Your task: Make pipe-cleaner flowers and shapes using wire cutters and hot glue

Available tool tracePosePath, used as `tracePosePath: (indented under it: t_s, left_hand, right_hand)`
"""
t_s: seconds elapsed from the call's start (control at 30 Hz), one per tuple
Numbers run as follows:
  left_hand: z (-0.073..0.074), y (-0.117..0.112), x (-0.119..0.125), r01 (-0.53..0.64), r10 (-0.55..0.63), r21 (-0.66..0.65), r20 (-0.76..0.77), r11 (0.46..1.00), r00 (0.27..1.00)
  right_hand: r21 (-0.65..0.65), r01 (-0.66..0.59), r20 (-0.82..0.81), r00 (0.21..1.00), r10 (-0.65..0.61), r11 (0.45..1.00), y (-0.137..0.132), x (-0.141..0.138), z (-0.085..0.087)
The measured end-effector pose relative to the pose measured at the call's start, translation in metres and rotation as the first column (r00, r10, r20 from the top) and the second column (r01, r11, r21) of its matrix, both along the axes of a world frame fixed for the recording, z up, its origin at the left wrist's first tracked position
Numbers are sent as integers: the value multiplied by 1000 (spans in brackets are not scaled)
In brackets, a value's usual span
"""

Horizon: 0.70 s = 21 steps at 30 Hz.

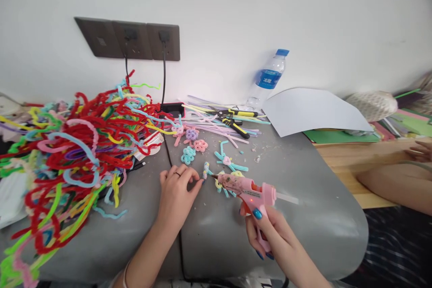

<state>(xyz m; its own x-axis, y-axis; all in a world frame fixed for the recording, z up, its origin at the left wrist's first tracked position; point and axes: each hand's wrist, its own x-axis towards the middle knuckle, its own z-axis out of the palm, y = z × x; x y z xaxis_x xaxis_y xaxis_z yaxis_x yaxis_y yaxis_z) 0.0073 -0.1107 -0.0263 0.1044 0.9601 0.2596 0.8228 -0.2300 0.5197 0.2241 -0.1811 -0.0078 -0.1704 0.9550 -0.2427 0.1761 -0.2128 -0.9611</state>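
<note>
My right hand (pixel 275 229) is wrapped round the handle of a pink hot glue gun (pixel 238 185), with a clear glue stick poking out of its back end. The nozzle points left, close to a small multicoloured piece (pixel 205 170) in white, blue and yellow. Thumb and index finger of my left hand (pixel 178 186) pinch together at the lower end of that piece. Beyond the hands lie twisted pipe-cleaner shapes: a blue flower (pixel 188 155), a pink flower (pixel 200 145), a purple flower (pixel 192 134) and a blue figure with a pink centre (pixel 227 160). The gun partly hides a blue-and-yellow figure (pixel 224 190).
A large tangle of pipe cleaners (pixel 84 148) covers the left side. Straight pipe cleaners (pixel 202 121) and black-yellow pliers (pixel 236 122) lie at the back. A bottle (pixel 270 76) leans on the wall beside white paper (pixel 313 110). A black cord (pixel 165 144) crosses the grey table. Another person's arm (pixel 391 184) is at right.
</note>
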Motion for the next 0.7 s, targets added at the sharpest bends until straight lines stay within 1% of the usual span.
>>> tracePosePath:
  t_s: [0.3,0.7]
  left_hand:
    - [2,1,1,-12,12,-8,6,1000,1000]
    - [2,1,1,-13,14,-19,12,1000,1000]
  right_hand:
    - [-25,-66,43,997,67,998,4,-6,-2]
    - [-42,-81,89,992,85,996,5,-9,0]
